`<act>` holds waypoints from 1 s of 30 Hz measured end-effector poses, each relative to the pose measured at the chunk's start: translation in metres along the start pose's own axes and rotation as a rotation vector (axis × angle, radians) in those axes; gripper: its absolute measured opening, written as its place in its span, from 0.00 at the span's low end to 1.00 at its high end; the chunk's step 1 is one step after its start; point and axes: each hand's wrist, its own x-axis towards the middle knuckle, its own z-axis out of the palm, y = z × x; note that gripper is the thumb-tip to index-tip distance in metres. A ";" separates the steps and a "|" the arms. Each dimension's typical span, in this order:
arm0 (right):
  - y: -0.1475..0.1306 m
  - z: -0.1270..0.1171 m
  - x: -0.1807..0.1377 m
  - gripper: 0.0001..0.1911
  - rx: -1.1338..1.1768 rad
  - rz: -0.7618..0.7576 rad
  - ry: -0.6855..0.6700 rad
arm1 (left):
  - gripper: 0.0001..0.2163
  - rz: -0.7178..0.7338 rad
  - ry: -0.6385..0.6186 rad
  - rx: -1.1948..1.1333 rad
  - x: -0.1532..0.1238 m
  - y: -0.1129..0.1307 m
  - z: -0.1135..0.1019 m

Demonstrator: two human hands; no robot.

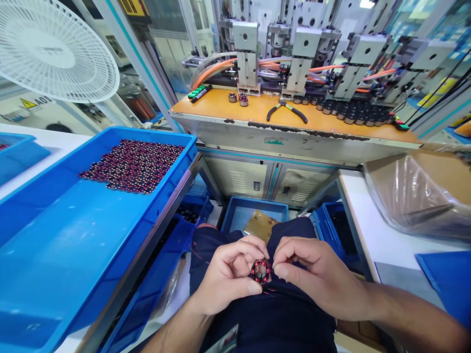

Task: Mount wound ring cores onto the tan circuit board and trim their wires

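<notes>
Low over the person's lap, both hands meet around a small round coil [261,271], a ring wound in red and dark wire with an open middle. This coil is the landmark for everything else. The left hand [228,280] pinches it from the left, thumb below and fingers curled over the top. The right hand [319,277] pinches it from the right with thumb and forefinger closed on its edge. Thin red wire ends trail just below the coil onto dark clothing.

Left of the coil and higher, a large blue tray [55,255] holds a packed patch of many similar coils [133,165] at its far end. A white fan [55,49] stands above the tray, far left. Straight beyond the coil, a small blue bin [239,213] sits on the floor. Further beyond, an orange bench top [221,105] carries pliers [287,109], a row of dark coils [353,113] and a grey machine [305,44] with orange hoses. Right of the coil, a clear plastic bag [415,196] lies on a white table [371,230].
</notes>
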 end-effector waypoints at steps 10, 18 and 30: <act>-0.003 0.003 -0.002 0.09 -0.029 -0.004 -0.014 | 0.19 0.026 0.037 0.112 -0.001 0.001 0.001; 0.006 -0.026 -0.011 0.06 -0.780 -0.550 -0.023 | 0.16 -0.047 -0.014 -0.134 -0.001 -0.002 0.000; 0.004 -0.015 0.010 0.12 -0.562 -0.880 -0.023 | 0.16 -0.198 -0.076 -0.361 0.000 -0.002 0.006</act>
